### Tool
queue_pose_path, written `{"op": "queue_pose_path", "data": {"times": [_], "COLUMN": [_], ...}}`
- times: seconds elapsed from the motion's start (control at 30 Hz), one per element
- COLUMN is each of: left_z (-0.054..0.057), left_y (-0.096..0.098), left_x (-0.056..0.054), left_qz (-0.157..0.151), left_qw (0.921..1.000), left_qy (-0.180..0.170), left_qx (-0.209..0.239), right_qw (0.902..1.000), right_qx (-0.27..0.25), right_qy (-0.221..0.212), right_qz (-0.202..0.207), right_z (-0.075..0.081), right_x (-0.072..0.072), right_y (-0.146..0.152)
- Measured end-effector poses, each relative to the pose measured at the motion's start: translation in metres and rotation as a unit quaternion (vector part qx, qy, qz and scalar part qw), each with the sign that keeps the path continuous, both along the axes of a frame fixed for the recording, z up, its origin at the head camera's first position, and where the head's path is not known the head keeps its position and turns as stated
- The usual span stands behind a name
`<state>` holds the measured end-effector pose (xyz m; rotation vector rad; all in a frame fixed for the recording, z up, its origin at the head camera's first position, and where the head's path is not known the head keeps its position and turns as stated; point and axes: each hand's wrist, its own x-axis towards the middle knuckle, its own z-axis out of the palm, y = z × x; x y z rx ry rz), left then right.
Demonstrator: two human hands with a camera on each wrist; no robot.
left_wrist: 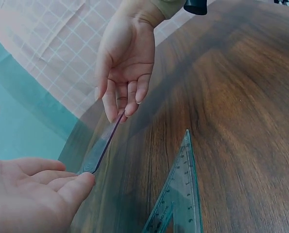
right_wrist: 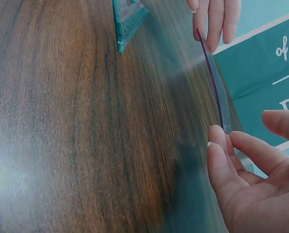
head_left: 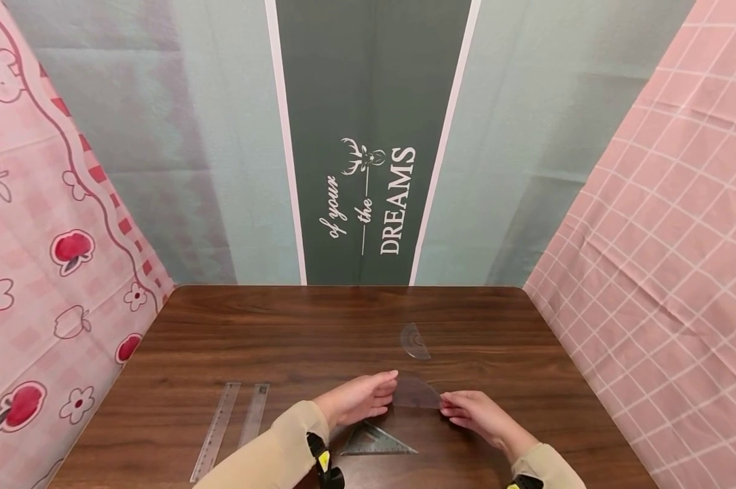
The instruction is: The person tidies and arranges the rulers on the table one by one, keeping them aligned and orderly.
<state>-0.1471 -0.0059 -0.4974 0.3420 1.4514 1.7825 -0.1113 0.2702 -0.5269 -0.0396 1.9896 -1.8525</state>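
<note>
A clear, purple-edged protractor (head_left: 418,394) with a curved far edge is held a little above the table between both hands. My left hand (head_left: 358,398) holds one end among its fingers, its thumb apart from the plastic in the left wrist view. At the other end, my right hand (right_wrist: 261,179) pinches the protractor with its fingertips, and its thumb stands away. Below the hands lies a clear greenish set square (head_left: 377,440), nearest the left wrist. The protractor's markings are too faint to read.
A smaller clear protractor (head_left: 415,341) lies farther back on the brown wooden table (head_left: 319,309). To the left are two clear straight rulers (head_left: 216,428), side by side, one partly behind the left sleeve (head_left: 270,448). Curtains hang at the back and both sides.
</note>
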Motion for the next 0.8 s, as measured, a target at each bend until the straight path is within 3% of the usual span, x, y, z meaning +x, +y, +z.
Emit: {"op": "queue_pose_path", "data": {"times": [0.2,0.5,0.8], "left_z": [0.003,-0.002,-0.004], "left_y": [0.004,0.009,0.013], "left_x": [0.002,0.003,0.003], "left_qz": [-0.001,-0.008,-0.024], "left_qw": [1.0,0.9998,0.9993], "left_qy": [0.003,0.015,0.018], "left_qx": [-0.004,-0.01,-0.022], "right_qw": [1.0,0.9993,0.9994], "right_qx": [-0.005,-0.036,-0.028], "right_qy": [0.0,-0.008,-0.018], "right_qz": [0.004,-0.002,-0.008], "right_z": [0.0,-0.001,-0.002], "right_x": [0.001,0.003,0.006], "right_y": [0.005,0.012,0.017]}}
